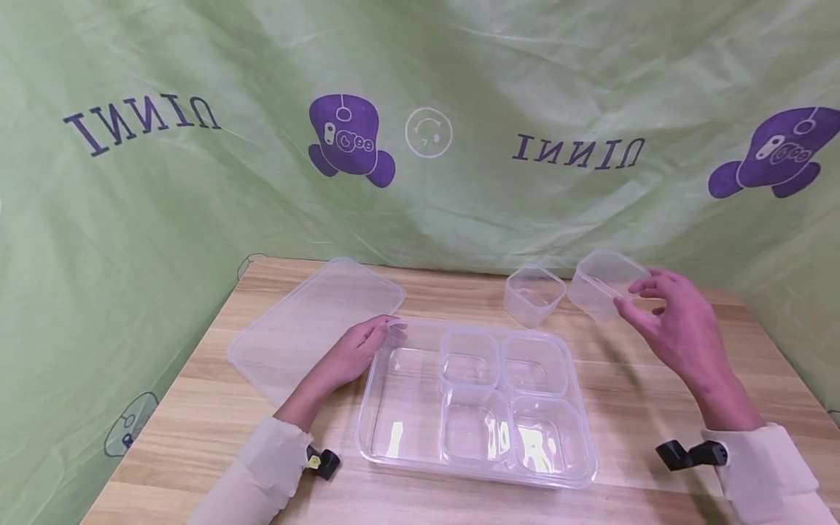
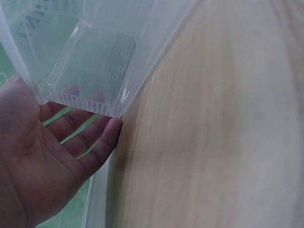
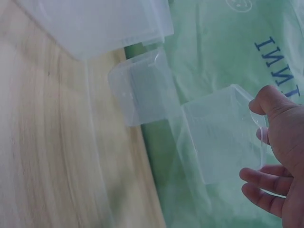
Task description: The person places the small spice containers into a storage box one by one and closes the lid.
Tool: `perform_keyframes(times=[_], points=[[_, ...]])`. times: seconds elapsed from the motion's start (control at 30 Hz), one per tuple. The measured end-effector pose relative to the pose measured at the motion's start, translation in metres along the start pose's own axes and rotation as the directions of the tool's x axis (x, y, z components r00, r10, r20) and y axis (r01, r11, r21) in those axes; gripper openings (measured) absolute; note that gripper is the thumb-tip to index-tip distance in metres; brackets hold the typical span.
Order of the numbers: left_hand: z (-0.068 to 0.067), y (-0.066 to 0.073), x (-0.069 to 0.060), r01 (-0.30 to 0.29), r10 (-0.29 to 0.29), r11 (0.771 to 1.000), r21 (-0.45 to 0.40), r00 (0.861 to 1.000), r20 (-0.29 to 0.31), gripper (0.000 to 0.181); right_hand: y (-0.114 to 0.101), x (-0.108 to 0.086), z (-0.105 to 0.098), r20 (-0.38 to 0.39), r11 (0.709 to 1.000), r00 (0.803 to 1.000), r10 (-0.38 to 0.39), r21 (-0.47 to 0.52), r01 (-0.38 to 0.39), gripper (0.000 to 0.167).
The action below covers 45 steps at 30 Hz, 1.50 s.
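Observation:
My left hand (image 1: 354,354) grips the far left corner of a large clear container (image 1: 477,477); in the left wrist view the fingers of that hand (image 2: 42,156) lie against the container's end wall (image 2: 88,52). Four small clear boxes sit inside its right part, and its left part holds none. At the back right, my right hand (image 1: 685,328) pinches the rim of another clear box (image 1: 590,295), which is tilted above the table. The right wrist view shows this box (image 3: 218,137) at the thumb and fingertips of the hand (image 3: 289,147).
Another small clear box (image 1: 533,299) stands on the wooden table (image 1: 190,408) behind the container, left of the held box. A flat translucent lid (image 1: 315,321) lies at the back left, beside my left hand. Green printed cloth (image 1: 459,211) hangs behind the table's back edge.

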<state>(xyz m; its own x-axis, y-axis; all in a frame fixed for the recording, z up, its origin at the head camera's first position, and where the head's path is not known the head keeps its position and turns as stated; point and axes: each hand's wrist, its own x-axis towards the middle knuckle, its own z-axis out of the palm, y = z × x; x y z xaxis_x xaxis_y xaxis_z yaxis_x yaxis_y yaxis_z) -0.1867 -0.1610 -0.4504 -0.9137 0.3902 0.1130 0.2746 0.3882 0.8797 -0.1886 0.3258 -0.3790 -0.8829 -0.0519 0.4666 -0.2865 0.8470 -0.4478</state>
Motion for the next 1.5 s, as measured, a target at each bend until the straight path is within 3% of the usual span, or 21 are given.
perform_keyframes(times=[0.57,0.8,1.13,1.5], points=[[-0.001,0.000,0.001,-0.008,0.008,1.000,0.023,1.000,-0.001,0.042,-0.032,0.002,0.000,-0.021,0.995,0.996,-0.084,0.050,0.085,0.025],[0.000,0.001,0.002,-0.015,0.015,0.999,0.036,1.000,-0.012,0.041,-0.038,0.001,0.006,-0.062,0.983,0.985,-0.160,0.081,0.165,0.026],[0.000,0.000,-0.001,0.002,-0.002,1.000,0.023,1.000,-0.010,0.042,-0.058,0.002,0.011,-0.071,0.965,0.964,-0.256,0.045,0.259,0.030],[0.000,0.003,-0.002,0.008,-0.008,1.000,0.019,1.000,-0.005,0.041,-0.084,-0.002,0.017,-0.037,0.944,0.947,-0.319,0.073,0.321,0.029]])
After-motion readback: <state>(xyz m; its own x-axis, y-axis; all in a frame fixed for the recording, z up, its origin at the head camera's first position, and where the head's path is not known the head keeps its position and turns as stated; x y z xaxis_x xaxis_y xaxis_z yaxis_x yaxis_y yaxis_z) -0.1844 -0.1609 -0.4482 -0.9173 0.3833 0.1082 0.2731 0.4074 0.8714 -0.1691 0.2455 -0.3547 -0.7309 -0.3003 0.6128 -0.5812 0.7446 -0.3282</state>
